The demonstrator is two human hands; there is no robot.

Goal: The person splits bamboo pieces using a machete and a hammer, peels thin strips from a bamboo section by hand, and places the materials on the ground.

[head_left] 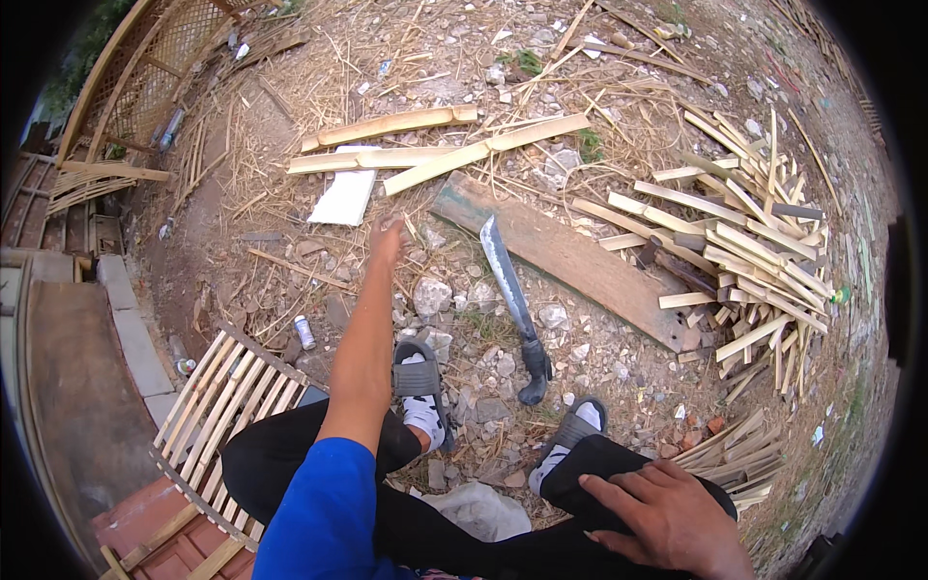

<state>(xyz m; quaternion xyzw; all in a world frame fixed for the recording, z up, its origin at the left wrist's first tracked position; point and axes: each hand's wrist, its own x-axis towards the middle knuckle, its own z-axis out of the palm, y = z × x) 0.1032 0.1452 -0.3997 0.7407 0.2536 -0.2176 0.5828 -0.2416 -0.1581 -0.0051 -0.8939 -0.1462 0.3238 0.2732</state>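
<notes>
My left hand reaches forward over the stony ground, its fingers stretched out with nothing visible in them. Just beyond it lie split bamboo pieces and a white flat piece. My right hand rests on my right knee, fingers extended and holding nothing. Between my feet and a long wooden plank lies a machete. Its blade tip rests on the plank and its black handle points toward me.
A heap of split bamboo strips lies at the right, with more strips nearer me. A slatted bamboo piece is at lower left, near a small white can. Stones and dry scraps cover the ground.
</notes>
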